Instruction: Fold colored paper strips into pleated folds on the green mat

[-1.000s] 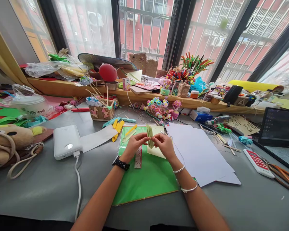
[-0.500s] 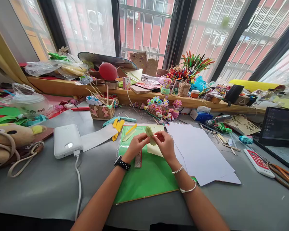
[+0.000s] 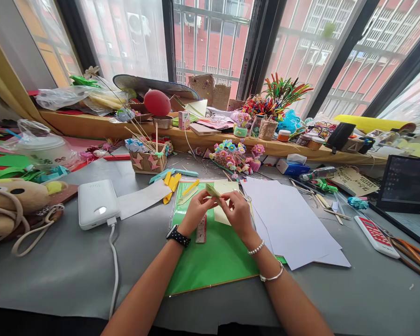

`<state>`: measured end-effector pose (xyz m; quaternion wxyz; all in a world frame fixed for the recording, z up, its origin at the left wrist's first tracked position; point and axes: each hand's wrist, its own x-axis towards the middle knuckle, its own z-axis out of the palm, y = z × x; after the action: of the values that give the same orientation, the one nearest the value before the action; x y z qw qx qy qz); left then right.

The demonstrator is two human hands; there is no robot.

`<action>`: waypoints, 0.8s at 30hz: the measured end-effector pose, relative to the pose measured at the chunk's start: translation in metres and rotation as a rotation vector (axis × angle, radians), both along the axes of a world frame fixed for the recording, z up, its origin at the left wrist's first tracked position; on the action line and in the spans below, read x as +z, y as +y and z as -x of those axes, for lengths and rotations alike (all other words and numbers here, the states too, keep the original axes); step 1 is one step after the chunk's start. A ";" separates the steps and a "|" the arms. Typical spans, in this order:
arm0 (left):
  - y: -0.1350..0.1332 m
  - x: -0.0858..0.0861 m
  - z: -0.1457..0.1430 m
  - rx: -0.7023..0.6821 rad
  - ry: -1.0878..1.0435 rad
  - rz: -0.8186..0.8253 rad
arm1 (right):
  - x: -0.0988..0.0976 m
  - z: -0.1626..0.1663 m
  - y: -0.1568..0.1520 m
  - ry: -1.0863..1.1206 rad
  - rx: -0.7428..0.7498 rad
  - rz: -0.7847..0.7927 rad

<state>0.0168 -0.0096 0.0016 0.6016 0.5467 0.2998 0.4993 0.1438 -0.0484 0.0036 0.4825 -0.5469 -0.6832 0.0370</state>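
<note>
Between my fingertips is a small folded piece of pale green paper (image 3: 213, 190), its lower part hidden by my fingers. My left hand (image 3: 198, 212) pinches it from the left, my right hand (image 3: 238, 214) from the right. Both hands are above a green plastic folder (image 3: 210, 266) on the grey desk. Under my left hand a short ruler (image 3: 200, 231) lies on the folder. Behind my right hand rests a pale yellow sheet (image 3: 222, 217). Yellow folded paper strips (image 3: 172, 186) lie beyond my left hand.
White paper sheets (image 3: 290, 224) lie to the right, with a calculator (image 3: 376, 237) and scissors (image 3: 415, 259) farther over. At left are a white power bank (image 3: 97, 205) with a cable and a plush toy (image 3: 19, 205). A cardboard box (image 3: 149, 162) with sticks stands behind.
The folded paper has tilted to the left and now shows more edge-on. My right hand has shifted slightly left and turned, its fingers closer to my left hand's.
</note>
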 end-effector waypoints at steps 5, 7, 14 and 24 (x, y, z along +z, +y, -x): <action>0.000 0.002 0.003 -0.036 -0.165 0.058 | 0.003 -0.004 0.001 -0.012 -0.050 -0.026; 0.001 0.002 0.004 -0.042 -0.151 0.070 | 0.003 -0.006 0.002 0.014 -0.029 0.002; 0.011 0.005 0.020 -0.014 0.076 -0.055 | 0.005 -0.018 0.005 -0.109 0.012 -0.023; 0.011 0.007 0.023 0.088 0.222 -0.209 | 0.004 -0.022 0.009 0.163 0.142 0.108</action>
<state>-0.0061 0.0012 0.0085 0.4821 0.6446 0.3345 0.4900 0.1662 -0.0397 0.0080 0.5024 -0.5175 -0.6758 0.1521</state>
